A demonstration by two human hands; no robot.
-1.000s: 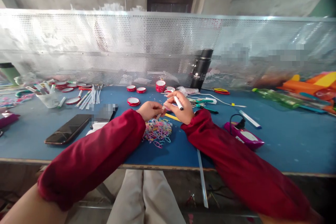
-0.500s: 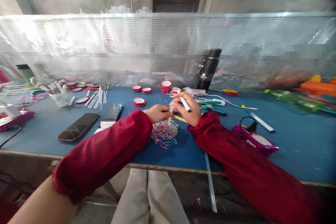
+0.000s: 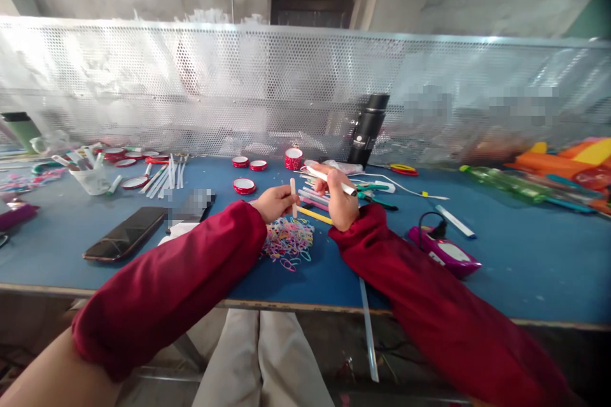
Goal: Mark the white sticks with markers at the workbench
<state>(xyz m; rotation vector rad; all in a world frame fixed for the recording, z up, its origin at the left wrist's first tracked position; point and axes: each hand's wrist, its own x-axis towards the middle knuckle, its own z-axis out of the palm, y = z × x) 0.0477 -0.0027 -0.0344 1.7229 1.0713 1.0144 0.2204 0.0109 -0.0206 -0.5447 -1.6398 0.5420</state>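
Note:
My left hand (image 3: 274, 203) pinches a pale flat craft stick (image 3: 293, 191), held upright over the blue table. To its right my right hand (image 3: 344, 201) is closed round a white marker (image 3: 319, 174) with a dark end, which slants down to the right. The two hands are apart. Just below the stick lies a heap of small colourful elastic bands (image 3: 289, 243). A yellow strip (image 3: 316, 215) rests between the hands, and several pink and purple sticks (image 3: 315, 198) lie behind it.
A phone (image 3: 126, 233) and a white cup of markers (image 3: 90, 179) are on the left. Red round tins (image 3: 244, 186) stand behind. A black flask (image 3: 368, 130) leans against the perforated metal screen (image 3: 238, 76). At right are a purple power strip (image 3: 446, 252) and another marker (image 3: 456, 221).
My right hand has drawn away from the craft stick, and the marker in it has swung to a flatter slant. The stick stays in my left hand. The whole view has shifted slightly.

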